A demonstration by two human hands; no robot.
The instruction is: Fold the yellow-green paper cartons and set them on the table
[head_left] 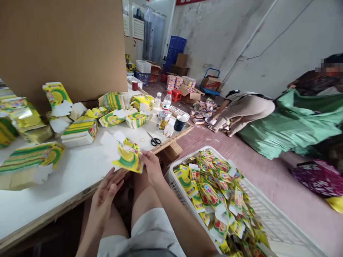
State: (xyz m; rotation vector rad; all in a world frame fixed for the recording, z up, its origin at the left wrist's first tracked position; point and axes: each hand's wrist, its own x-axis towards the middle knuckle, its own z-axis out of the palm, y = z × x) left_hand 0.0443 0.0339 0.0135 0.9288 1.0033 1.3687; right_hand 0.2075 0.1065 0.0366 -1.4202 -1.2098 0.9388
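In my right hand (152, 167) is a small yellow and green printed carton (129, 157), pinched at its right edge above the table's front edge. White flaps stick out from its far left end, partly blurred. My left hand (109, 186) is just below and left of the carton, its fingers spread; I see nothing in it. Stacks of flat yellow-green cartons (32, 160) lie on the white table (80, 160) to the left. To the right, a white plastic basket (257, 200) holds a heap of similar cartons (214, 189).
Black-handled scissors (154, 140) lie near the table edge, by a dark mug (180, 123) and a red-capped bottle (167, 100). A cardboard sheet (61, 43) stands behind the stacks. One person (246, 105) bends over a pile on the floor; another stands behind a green sack (294, 121).
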